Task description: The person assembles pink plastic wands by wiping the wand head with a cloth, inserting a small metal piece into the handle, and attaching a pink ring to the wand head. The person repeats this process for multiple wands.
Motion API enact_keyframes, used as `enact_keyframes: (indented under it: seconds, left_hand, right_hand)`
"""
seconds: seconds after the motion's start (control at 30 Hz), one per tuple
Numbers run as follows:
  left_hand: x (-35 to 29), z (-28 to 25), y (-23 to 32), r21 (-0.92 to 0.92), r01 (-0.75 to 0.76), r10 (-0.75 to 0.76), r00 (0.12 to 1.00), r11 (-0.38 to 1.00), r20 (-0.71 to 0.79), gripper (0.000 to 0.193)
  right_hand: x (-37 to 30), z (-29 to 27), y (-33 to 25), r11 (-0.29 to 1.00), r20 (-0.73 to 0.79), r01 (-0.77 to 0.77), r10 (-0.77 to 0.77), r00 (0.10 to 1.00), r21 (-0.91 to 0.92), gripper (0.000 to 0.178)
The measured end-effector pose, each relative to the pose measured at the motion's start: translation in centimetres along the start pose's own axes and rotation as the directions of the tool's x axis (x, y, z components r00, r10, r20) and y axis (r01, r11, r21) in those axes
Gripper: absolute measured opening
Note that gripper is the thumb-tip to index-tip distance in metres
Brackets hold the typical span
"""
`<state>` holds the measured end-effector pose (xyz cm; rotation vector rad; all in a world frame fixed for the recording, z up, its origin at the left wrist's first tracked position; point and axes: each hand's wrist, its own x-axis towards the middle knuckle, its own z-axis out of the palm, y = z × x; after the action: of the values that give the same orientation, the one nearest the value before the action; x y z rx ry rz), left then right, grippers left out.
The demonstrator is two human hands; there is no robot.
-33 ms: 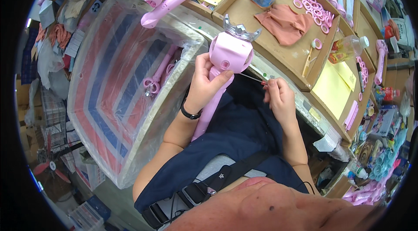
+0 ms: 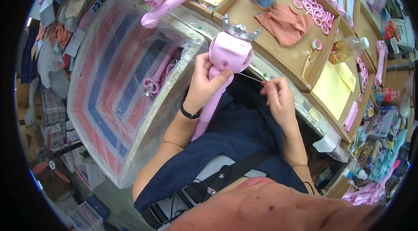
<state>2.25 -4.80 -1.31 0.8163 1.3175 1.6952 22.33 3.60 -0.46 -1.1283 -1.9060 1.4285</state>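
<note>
The far end of a thin metal rod (image 2: 251,77) is lost from view at the underside of the rounded head of a pink wand (image 2: 231,50), so the point where it meets the wand cannot be made out. A small red part is seen at the rod's near end, and anything beyond it is covered by the right hand (image 2: 280,100). The fingers of that hand are curled beside the red part; whether it is gripped or only touched cannot be told. Part of the wand's neck is covered by the left hand (image 2: 208,78), and the bottom of the shaft is lost against the dark blue clothing (image 2: 244,113).

The wand is held tilted above the lap, between the plastic-lined bin (image 2: 143,137) and the cardboard tray (image 2: 285,63). It is gripped just below the head by the left hand, with the thumb laid across the front. The head is glossy, pale pink and broad, with a flattish front face and a small round recess low on it. It is topped by a shiny silver crown (image 2: 241,30) with pointed tips, and a straight pink shaft is seen below.
</note>
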Motion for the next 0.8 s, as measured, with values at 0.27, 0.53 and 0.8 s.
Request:
enact_keyframes:
  seconds: [0.27, 0.53, 0.8]
  left_hand:
    - [-0.1, 0.0, -0.1, 0.005, -0.007, 0.007, 1.000, 1.000, 0.016, 0.056]
    - [0.8, -0.5, 0.7, -0.116, -0.021, 0.028, 0.998, 0.993, 0.060, 0.065]
    - [4.7, 0.8, 0.3, -0.680, -0.101, 0.195, 0.979, 0.726, 0.063, 0.075]
  right_hand:
    - [0.4, -0.4, 0.5, 0.997, 0.008, 0.079, -0.079, 0.997, -0.022, 0.014]
    - [-0.5, -2.3, -0.8, 0.927, 0.182, 0.172, -0.115, 0.976, -0.334, 0.020]
    - [-1.9, 6.8, 3.6, 0.887, 0.185, 0.318, -0.393, 0.901, 0.335, 0.051]
